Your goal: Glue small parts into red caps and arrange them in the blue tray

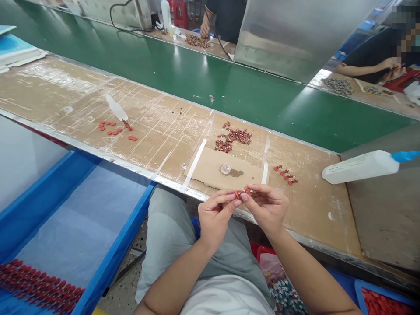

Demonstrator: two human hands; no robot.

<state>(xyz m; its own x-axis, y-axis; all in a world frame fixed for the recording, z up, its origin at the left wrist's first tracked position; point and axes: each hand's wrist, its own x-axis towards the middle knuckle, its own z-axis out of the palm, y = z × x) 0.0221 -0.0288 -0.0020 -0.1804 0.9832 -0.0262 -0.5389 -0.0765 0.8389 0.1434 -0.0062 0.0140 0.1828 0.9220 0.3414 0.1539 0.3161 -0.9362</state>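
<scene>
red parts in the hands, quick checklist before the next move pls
1. The small red part pinched by both left hand and right hand: ok.
2. The part's seating between the fingers: cannot tell, the fingers hide most of it.
3. The clear cup upright on the cardboard sheet: ok.
4. Cardboard around the cup free of marks: not ok, a brown stain sits beside it.
5. The loose red parts and short row of red parts lying on the bench top: ok.
6. The white squeeze bottle standing upright: not ok, it lies on its side.
</scene>
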